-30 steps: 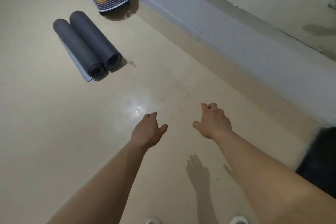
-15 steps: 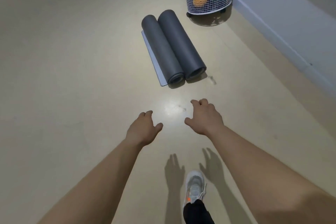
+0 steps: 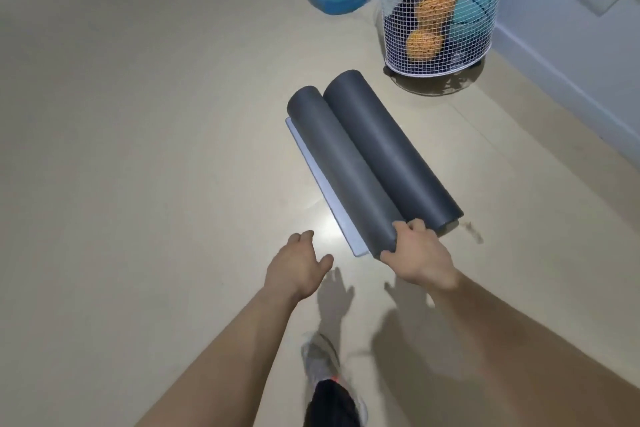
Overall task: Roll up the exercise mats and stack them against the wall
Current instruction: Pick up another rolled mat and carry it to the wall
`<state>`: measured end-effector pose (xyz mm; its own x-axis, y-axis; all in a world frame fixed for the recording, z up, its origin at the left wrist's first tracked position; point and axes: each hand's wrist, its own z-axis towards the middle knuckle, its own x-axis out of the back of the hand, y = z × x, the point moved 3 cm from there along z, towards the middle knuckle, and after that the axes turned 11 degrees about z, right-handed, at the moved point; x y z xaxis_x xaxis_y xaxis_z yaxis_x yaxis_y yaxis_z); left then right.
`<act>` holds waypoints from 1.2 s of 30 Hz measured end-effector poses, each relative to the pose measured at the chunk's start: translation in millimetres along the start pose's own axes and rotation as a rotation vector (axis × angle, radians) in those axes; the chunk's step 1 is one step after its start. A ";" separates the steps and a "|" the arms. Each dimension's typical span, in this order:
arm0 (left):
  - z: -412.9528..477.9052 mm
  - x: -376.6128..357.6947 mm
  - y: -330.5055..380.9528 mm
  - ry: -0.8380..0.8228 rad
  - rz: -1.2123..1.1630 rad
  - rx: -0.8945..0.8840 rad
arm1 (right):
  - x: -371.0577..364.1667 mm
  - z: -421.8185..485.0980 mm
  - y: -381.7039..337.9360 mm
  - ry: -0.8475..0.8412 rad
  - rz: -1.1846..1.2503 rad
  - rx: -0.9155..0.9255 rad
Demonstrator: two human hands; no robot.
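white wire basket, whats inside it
An orange peanut-shaped ball and a teal ball show through the mesh of the basket. Dark things sit behind and below them, too hidden to name.

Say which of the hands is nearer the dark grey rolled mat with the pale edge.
Right. The right hand grips the dark grey rolled mat at its near end; the left hand hovers beside it, apart.

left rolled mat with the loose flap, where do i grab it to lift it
Grip the left rolled mat around mid-length from its left side, fingers wrapping over the loose flap that lies flat on the floor, so the roll likely stays wound. The right hand grips its near end; the open left hand is near the flap.
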<state>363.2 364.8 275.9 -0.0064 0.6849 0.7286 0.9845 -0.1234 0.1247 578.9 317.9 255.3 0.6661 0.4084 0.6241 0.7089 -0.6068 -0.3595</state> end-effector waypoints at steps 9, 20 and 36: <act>200.1 115.7 -14.4 -0.129 0.266 -0.207 | 10.9 156.3 -110.9 0.035 0.406 -0.173; 383.6 142.9 16.0 -0.192 0.500 -0.474 | -6.7 271.3 -121.1 0.150 0.785 -0.563; 462.1 14.3 11.9 0.199 0.778 -1.249 | -186.2 251.7 -28.0 0.752 0.910 -1.157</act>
<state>455.9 705.0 -23.4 0.3134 0.0650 0.9474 -0.0310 -0.9964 0.0786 493.4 430.4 -25.5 0.2417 -0.5341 0.8102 -0.5931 -0.7421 -0.3122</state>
